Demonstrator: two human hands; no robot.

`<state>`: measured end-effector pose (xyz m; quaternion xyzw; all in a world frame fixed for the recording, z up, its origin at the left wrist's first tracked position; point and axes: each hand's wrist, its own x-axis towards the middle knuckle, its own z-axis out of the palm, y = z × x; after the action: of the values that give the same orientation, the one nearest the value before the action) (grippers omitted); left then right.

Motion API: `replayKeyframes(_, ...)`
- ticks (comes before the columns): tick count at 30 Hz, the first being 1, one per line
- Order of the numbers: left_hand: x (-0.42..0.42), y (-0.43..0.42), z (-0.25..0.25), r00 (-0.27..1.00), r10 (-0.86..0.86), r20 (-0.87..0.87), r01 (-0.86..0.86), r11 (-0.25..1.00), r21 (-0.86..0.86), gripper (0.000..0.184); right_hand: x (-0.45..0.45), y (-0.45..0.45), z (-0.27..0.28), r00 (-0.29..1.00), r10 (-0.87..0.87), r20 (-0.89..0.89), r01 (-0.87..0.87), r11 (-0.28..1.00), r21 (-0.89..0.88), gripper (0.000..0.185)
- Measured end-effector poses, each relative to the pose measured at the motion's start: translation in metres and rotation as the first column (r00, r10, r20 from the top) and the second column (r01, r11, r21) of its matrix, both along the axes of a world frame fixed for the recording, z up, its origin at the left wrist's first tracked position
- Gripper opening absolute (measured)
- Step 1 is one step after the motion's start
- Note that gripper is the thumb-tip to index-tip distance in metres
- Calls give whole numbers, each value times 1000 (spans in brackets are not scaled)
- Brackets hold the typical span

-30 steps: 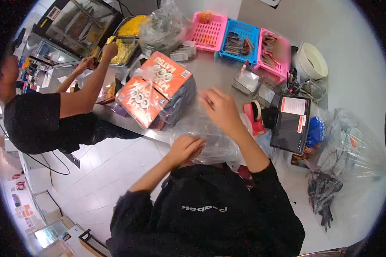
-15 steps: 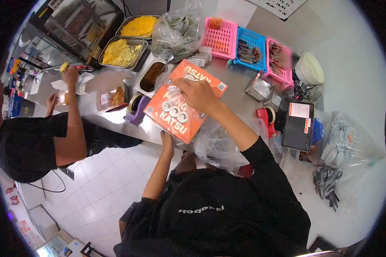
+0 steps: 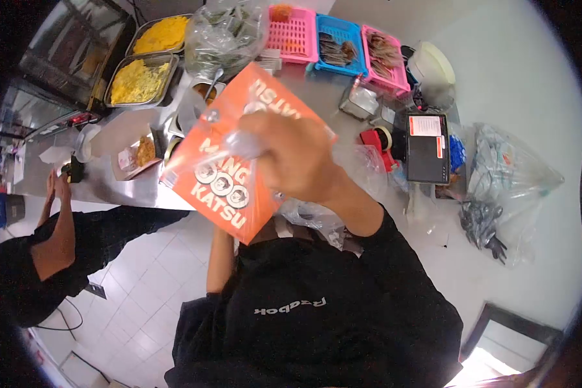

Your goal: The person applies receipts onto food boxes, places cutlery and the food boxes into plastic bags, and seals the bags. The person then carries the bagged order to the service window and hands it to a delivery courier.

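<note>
Right hand [image 3: 291,155] is motion-blurred but clenched round the gathered neck of a clear plastic bag [image 3: 242,143]. Orange KATSU boxes [image 3: 223,184] are inside it, over the steel counter's [image 3: 317,97] near edge; that hand covers part of the far lid's print. Left hand's hidden behind the boxes, only the forearm [image 3: 220,258] shows, so can't tell its grip. Brown-filled tray [image 3: 204,91] is mostly blocked.

Metal tbl [image 3: 326,107]: 2 trays [image 3: 138,103], blue bskt [image 3: 338,70], 2 pink bskts [image 3: 304,32], food box [image 3: 114,143], red tape disp. [image 3: 369,138]
</note>
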<state>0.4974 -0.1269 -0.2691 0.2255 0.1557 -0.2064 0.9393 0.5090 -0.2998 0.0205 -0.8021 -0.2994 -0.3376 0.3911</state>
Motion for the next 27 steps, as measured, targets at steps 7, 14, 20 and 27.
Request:
replayKeyframes(7,-5,-48,96,981,-173,88,194,903,-384,62,-66,-84,39,977,-3,-212,155,692,705,4)
replayKeyframes(14,-51,-112,92,915,-399,-60,330,826,-458,67,-126,-152,-4,872,-264,-412,487,550,678,9)
replayKeyframes(20,-57,-138,22,784,-586,-204,491,787,-374,71,-151,-202,-60,720,-315,-618,694,344,633,11)
replayKeyframes(27,-60,-146,-10,781,-584,-219,595,803,-19,64,-151,-225,-80,824,-64,-563,494,567,659,13)
